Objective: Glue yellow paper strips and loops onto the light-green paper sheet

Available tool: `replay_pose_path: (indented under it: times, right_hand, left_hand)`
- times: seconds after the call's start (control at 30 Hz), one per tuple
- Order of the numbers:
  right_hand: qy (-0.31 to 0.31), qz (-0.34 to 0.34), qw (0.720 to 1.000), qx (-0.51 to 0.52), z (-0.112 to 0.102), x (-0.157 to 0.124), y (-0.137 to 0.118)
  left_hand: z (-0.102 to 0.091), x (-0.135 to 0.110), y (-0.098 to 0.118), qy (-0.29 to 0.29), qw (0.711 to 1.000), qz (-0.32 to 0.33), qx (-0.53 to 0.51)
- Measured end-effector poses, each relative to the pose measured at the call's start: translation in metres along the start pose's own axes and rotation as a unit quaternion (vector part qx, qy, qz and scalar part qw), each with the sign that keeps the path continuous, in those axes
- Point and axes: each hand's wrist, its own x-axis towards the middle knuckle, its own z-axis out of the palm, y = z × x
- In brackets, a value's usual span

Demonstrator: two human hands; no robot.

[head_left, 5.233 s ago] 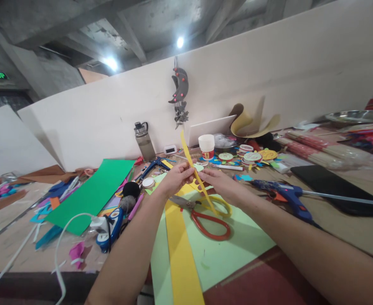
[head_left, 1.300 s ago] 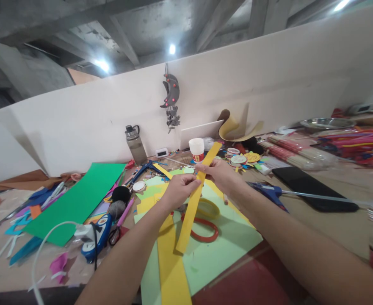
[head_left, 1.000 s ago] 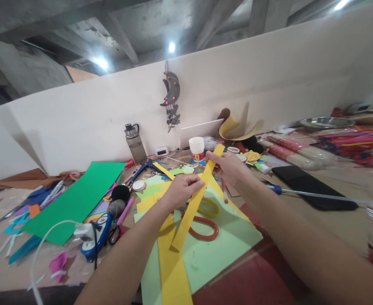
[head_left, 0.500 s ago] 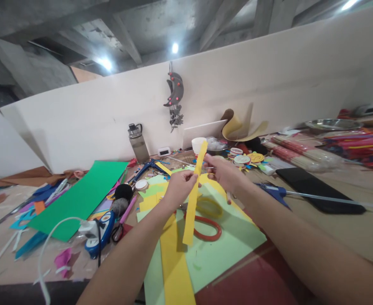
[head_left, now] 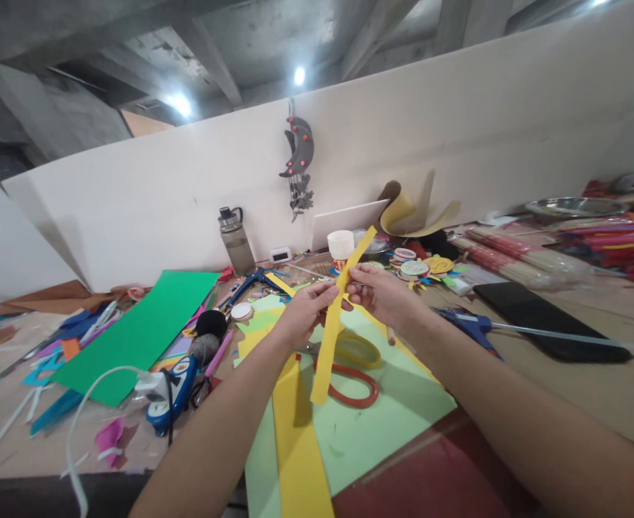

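Cluttered bench [head_left: 554,381], viewed over two bare forearms. Nearest the viewer and below the grip, a wide yellow band [head_left: 298,446] is laid lengthwise over a pale green sheet [head_left: 386,424]. Directly under the grip, scissors [head_left: 360,392] with one red and one yellow handle loop are seen lying on that sheet, partly covered by the hanging paper.

Above the sheet a yellow strip [head_left: 327,345] is held clear of the bench. It is pinched between thumb and fingertips of the left hand [head_left: 304,315] and, just beside it, by the closed fingertips of the right hand [head_left: 384,295], so that both grips are clamped on the strip near its middle. The strip is tilted: its lower end hangs free towards the viewer and its upper end is raised away to the right.

To the left of the grip a large green sheet [head_left: 138,331] is spread among scraps; to the right a blue glue gun [head_left: 468,325] is set down. Beyond the grip a paper cup [head_left: 341,244] and a water bottle [head_left: 235,237] are stood against a white partition [head_left: 457,129], on which a dark crescent ornament [head_left: 300,147] is hung.
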Motion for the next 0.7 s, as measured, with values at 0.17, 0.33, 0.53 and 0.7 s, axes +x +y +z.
replay_pose_path:
  times: [0.17,0.33,0.53,0.7]
  right_hand:
    - [-0.029,-0.021,0.999,0.001,0.0017,-0.001,0.0027]
    - [-0.019,-0.031,0.999,-0.009,-0.0012,0.0017,0.0057]
    - [-0.026,-0.032,0.999,-0.009,0.0001,0.0013,0.0035]
    - [-0.065,-0.044,0.997,-0.012,0.0009,0.0002,0.0057]
  left_hand:
    - [0.0005,0.0021,-0.0051,0.034,0.998,0.039,0.029]
    - [0.0041,-0.0016,-0.0024,0.033,0.991,0.076,0.104]
    - [0.0014,-0.0005,-0.0029,0.009,0.997,0.061,0.056]
    - [-0.0001,0.0023,-0.0061,0.015,0.998,0.06,0.009]
